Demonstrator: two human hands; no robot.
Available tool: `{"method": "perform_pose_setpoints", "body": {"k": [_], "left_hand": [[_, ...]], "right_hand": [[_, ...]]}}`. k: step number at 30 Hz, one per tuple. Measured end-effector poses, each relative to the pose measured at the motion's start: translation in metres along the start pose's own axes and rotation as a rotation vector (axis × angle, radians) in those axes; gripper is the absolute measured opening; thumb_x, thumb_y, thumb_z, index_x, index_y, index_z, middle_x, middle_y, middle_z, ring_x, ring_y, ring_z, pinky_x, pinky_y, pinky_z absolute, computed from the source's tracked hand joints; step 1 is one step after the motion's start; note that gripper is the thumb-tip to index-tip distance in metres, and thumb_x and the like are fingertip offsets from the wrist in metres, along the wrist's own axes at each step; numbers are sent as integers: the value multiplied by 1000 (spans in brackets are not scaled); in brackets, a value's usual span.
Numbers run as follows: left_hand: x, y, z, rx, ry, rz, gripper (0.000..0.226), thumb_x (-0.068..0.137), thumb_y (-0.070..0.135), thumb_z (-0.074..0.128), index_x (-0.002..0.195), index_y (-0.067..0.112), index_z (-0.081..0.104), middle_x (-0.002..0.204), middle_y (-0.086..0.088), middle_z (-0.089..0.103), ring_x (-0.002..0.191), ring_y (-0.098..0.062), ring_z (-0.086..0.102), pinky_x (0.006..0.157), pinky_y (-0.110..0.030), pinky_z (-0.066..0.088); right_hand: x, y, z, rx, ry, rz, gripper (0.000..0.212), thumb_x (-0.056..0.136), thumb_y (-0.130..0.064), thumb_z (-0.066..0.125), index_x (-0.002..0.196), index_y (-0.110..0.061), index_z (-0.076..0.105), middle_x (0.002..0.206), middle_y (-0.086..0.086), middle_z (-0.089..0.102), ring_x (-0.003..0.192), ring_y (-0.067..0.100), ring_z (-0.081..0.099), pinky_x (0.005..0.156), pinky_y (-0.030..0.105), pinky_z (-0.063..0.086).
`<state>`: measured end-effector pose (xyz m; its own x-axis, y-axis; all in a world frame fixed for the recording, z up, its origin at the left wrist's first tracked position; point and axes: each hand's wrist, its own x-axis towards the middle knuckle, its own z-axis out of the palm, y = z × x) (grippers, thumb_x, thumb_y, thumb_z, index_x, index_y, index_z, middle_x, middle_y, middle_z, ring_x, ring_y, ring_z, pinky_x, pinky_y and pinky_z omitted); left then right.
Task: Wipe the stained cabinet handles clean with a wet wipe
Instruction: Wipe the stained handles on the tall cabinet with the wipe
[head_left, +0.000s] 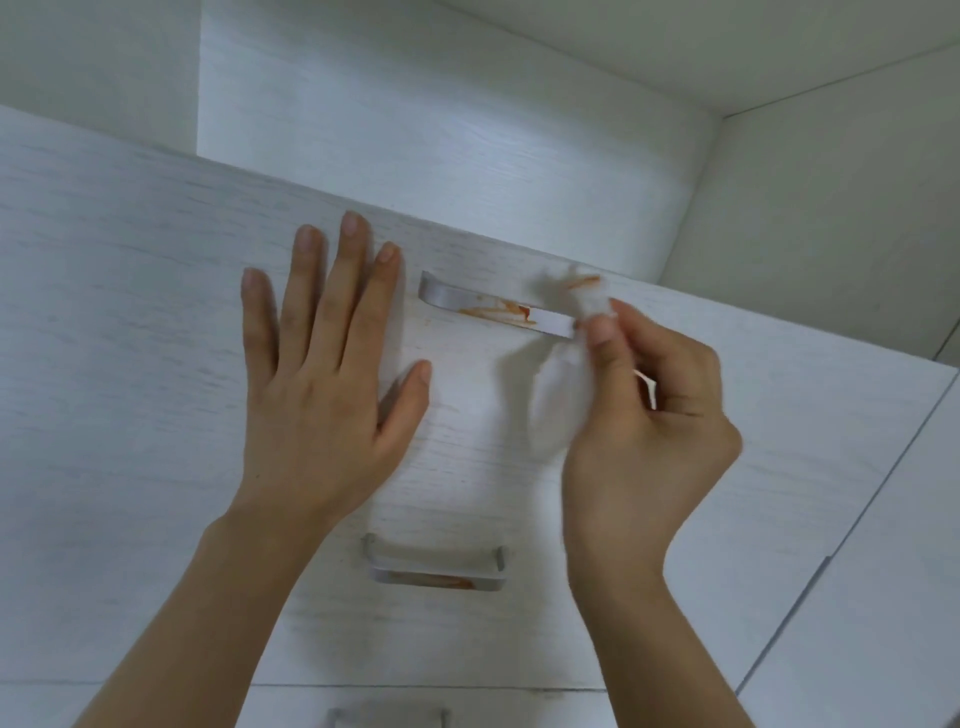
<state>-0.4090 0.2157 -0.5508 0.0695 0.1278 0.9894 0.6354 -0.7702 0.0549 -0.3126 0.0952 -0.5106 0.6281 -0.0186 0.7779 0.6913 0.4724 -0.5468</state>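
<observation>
A white wood-grain cabinet front (156, 312) fills most of the view, with a pale wall corner above and to the right. A second, narrower panel (883, 597) runs beside it on the right, split off by a thin dark seam.

The left hand (322, 395) lies flat against the cabinet front, fingers straight and slightly spread, thumb out toward the right; it holds nothing and sits just left of the upper handle.

The right hand (649, 415) has its fingers curled and pinches a crumpled wet wipe (566, 353) between thumb and fingertips. The top of the wipe is bunched against the right end of the upper handle and carries an orange-red smear; the rest hangs loose below the thumb, blurred.

The upper handle (493, 309), a flat silver bar, runs across the cabinet front between the two hands. An orange-red stain streaks its middle, while its left end looks clean.

The middle handle (436, 569) sits lower, between the two wrists, with an orange stain along its front edge.

A third handle (387, 717) shows only partly at the bottom edge.
</observation>
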Motion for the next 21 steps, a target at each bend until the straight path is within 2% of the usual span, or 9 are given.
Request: {"method": "perform_pose_setpoints", "body": {"k": [2,5,10,13,16,18,19,21], "left_hand": [[0,0,0,5,1,-3,69,92,35,43,149,6,19,156,-15,16,145,-32,7,117,-47,-2],[0,0,1,8,-1,-4,69,92,36,43,150,6,19,156,-14,16,145,-31,6,117,-48,-2],[0,0,2,6,5,-9,69,93,36,42,150,7,18,156,-12,14,145,-31,6,117,-47,-2],[0,0,3,8,13,-12,69,92,36,42,150,7,18,156,-12,15,145,-30,6,117,-47,-3],[0,1,4,11,26,-19,69,92,37,42,150,7,19,156,-9,13,145,-29,6,117,-46,-3],[0,1,4,7,27,-18,69,91,37,42,149,7,20,156,-9,14,145,-29,7,117,-47,-2],[0,0,3,2,24,-17,69,92,37,42,149,7,20,156,-10,14,145,-30,7,117,-47,-1],[0,1,2,-5,17,-16,68,92,37,42,149,7,20,156,-11,15,145,-30,8,117,-48,-1]], "right_hand": [[10,1,-6,77,37,126,14,87,-17,67,86,-30,70,94,-4,68,85,1,64,75,16,49],[17,1,-7,88,-82,193,13,90,-18,63,88,-29,70,90,-9,72,85,-1,65,75,11,47],[15,0,-8,-47,-204,62,18,94,-19,57,93,-32,69,95,-12,70,91,3,63,84,19,48],[11,-3,-11,-96,-217,-30,18,92,-21,58,90,-37,66,91,-13,68,88,8,62,81,23,48],[5,-8,-8,-62,-154,-65,15,89,-23,60,90,-35,67,86,-13,69,82,3,62,74,13,46],[5,-9,-7,35,-13,31,9,89,-22,63,89,-29,69,84,-12,71,80,0,65,71,8,46],[5,-10,-6,68,38,77,7,88,-22,65,88,-26,70,83,-11,72,79,-1,65,70,8,47],[3,-10,-3,62,24,110,6,86,-19,67,86,-25,71,87,-9,71,82,0,66,72,12,50]]}}
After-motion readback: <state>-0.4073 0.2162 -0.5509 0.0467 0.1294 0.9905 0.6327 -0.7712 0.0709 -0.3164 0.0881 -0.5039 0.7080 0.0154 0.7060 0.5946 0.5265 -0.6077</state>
